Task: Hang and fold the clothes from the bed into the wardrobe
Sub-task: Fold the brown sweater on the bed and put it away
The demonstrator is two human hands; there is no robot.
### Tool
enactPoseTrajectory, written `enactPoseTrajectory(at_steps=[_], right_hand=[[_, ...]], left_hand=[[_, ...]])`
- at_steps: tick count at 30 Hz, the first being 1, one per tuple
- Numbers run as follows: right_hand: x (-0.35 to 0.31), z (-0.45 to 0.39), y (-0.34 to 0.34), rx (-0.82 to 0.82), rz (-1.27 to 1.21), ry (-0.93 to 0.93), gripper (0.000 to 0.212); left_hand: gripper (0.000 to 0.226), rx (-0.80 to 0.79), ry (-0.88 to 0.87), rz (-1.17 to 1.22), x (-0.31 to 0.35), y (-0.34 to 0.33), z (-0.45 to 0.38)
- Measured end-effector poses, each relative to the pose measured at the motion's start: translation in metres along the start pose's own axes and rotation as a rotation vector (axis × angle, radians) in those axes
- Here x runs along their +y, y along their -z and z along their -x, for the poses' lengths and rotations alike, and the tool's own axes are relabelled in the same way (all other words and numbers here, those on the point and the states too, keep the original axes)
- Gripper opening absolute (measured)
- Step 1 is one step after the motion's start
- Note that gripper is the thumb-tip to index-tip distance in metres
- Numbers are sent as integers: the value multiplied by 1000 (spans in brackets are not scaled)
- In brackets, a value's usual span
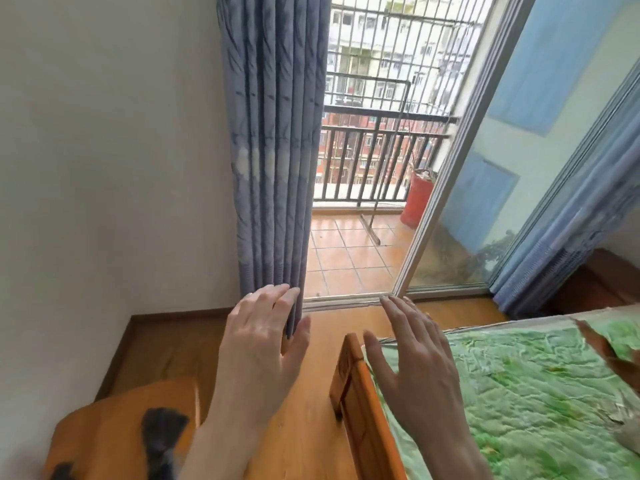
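blue curtain (273, 140), balcony railing (377, 157), red bucket (417, 199)

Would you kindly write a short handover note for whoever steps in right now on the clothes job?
Left hand: open, fingers spread, holding nothing, raised in front of the blue curtain.
Right hand: open, empty, above the bed's wooden end board.
Bed: green quilted cover; part of one garment shows at the right edge.
Wardrobe: out of view.
Done: nothing visible.
Left: pick up the clothes, then hang or fold them.

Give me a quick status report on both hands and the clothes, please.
Left hand open, empty. Right hand open, empty, over the bed edge. Only a brown garment corner visible; wardrobe out of view. Wooden bed frame between hands.
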State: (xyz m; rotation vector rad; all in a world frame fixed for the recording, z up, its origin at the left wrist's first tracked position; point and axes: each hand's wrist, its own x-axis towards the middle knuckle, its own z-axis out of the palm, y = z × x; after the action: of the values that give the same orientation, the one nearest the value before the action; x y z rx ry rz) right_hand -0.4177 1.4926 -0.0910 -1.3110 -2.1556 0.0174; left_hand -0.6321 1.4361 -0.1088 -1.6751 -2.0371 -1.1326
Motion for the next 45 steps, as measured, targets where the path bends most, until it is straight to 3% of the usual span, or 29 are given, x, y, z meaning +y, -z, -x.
enactPoseTrajectory(at_steps=[11,20,30,38,45], right_hand=[[37,-127,-84,-7,54,-164,61],[107,-256,-163,19,70,-295,61],[185,-441,-226,26,40,-380,66],[248,-530,-263,52,147,-518,63],[294,-584,-275,201,252,-679,59]], left_hand=[[50,-124,-102,115,-48,-109,-141],[50,-214,-187,179,-71,-241,-265],[46,-302,-300,196,-70,-387,-440],[47,-394,-393,285,-67,-495,-538],[43,-443,-582,465,-38,-593,-610]])
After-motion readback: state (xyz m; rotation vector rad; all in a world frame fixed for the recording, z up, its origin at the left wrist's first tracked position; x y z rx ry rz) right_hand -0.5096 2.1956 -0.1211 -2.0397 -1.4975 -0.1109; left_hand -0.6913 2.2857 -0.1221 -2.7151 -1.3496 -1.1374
